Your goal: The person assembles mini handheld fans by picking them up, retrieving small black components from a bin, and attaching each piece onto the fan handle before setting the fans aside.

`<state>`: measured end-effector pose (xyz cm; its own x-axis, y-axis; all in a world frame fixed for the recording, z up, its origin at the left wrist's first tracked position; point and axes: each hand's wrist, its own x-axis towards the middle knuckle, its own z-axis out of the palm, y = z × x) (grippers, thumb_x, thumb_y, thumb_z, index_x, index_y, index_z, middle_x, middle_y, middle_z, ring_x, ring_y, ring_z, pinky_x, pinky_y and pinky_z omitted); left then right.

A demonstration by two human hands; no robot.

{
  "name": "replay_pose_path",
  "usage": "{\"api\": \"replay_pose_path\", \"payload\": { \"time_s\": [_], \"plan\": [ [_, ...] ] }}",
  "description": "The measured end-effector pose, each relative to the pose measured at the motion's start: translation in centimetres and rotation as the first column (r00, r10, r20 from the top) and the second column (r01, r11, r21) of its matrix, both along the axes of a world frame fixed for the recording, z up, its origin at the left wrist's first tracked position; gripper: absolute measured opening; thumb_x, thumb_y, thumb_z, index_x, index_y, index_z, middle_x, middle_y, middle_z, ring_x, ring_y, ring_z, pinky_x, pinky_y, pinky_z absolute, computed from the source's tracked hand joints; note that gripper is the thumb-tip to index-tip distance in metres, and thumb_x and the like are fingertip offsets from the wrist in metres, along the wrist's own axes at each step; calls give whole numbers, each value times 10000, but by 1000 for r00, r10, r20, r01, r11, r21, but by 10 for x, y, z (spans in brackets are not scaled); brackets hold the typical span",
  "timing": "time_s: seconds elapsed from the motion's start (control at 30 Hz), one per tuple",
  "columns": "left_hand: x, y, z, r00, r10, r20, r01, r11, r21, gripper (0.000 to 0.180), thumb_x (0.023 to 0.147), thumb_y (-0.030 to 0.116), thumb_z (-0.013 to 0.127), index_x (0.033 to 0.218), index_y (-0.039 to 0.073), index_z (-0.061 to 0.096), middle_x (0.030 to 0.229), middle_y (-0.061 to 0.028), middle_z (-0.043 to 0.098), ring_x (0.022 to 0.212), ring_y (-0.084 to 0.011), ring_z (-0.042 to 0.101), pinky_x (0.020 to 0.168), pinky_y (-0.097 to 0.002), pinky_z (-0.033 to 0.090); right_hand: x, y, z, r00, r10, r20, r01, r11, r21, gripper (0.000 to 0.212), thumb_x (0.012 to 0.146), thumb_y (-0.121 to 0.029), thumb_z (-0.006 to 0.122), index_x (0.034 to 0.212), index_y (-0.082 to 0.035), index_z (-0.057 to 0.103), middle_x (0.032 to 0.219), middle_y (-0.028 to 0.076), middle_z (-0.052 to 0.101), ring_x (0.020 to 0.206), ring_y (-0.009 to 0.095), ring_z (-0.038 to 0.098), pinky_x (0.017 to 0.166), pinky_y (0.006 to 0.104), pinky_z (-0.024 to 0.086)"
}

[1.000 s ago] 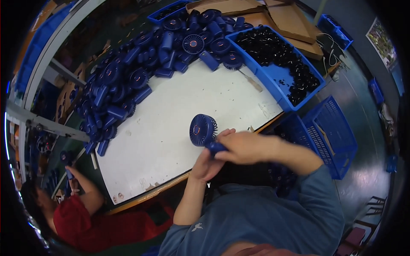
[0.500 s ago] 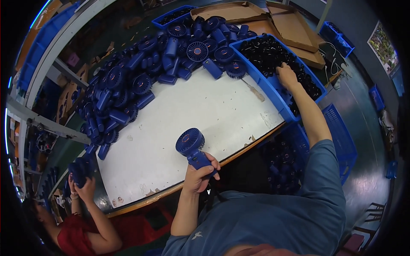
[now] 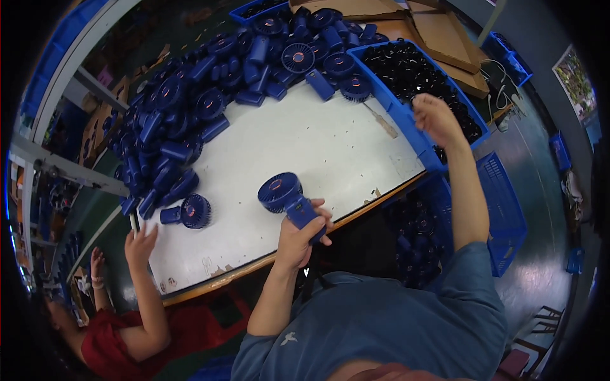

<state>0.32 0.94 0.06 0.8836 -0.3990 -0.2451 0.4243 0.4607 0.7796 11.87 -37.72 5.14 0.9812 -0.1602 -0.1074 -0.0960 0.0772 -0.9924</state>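
Note:
A dark blue handheld fan (image 3: 280,192) is gripped by its handle in my left hand (image 3: 298,242), its round head tilted up over the near part of the white table. My right hand (image 3: 436,119) is over the near side of a blue tray (image 3: 416,130) filled with small black parts (image 3: 406,76). Its fingers are pinched together; whatever they hold is too small to make out. A large heap of similar blue fans (image 3: 210,101) covers the far and left parts of the table.
At the lower left, a co-worker in red has a hand (image 3: 141,244) beside a loose fan (image 3: 196,211). Cardboard trays (image 3: 445,38) lie behind the parts tray. Blue crates (image 3: 502,209) stand right of the table's wooden edge (image 3: 356,228), one with fans.
My right hand has lifted out of the black parts and drawn back toward me. The co-worker's hands have let go of the fans they held; a fan now lies separately on the table.

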Motion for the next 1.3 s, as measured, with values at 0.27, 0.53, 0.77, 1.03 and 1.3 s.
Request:
{"api": "replay_pose_path", "payload": {
  "time_s": [0.27,0.53,0.77,1.03,1.3],
  "plan": [
    [6,-11,8,989,145,-10,-146,981,-126,395,888,36,660,1249,-31,515,1007,-132,626,850,-203,662,551,-270,565,-119,189,-26,843,537,8,-512,799,315,152,959,-164,612,1002,-22,577,850,16,594,669,89,551,609,220,460],
    [-8,10,3,989,86,-122,-98,991,-95,381,874,74,706,1202,-15,536,971,-97,625,810,-173,650,517,-258,549,-110,196,-16,655,661,368,-192,616,-764,319,803,-42,727,1111,-11,650,1000,138,617,910,302,614,766,369,525],
    [-24,12,-17,978,-209,-13,197,943,-269,515,950,469,585,1196,19,539,962,-115,617,848,-187,645,545,-292,580,-86,216,-1,580,738,345,-274,576,-770,309,839,-53,683,1145,-25,648,1032,137,610,926,296,611,793,372,524],
    [-13,-17,0,973,85,-216,-131,970,-206,579,1003,562,374,1296,78,495,1235,-123,587,1163,-231,581,958,-397,507,-114,223,-4,711,674,203,-211,479,-852,543,758,-179,759,1260,-60,588,1148,161,535,1094,338,525,879,406,507],
    [-13,-22,20,714,-114,691,-349,797,493,815,946,364,582,1521,-38,168,1531,-292,259,1425,-400,287,1165,-440,241,-147,229,-50,883,349,314,-224,901,-371,552,787,-93,694,1278,28,473,1144,217,575,1001,331,599,876,412,487]
  ]
}}
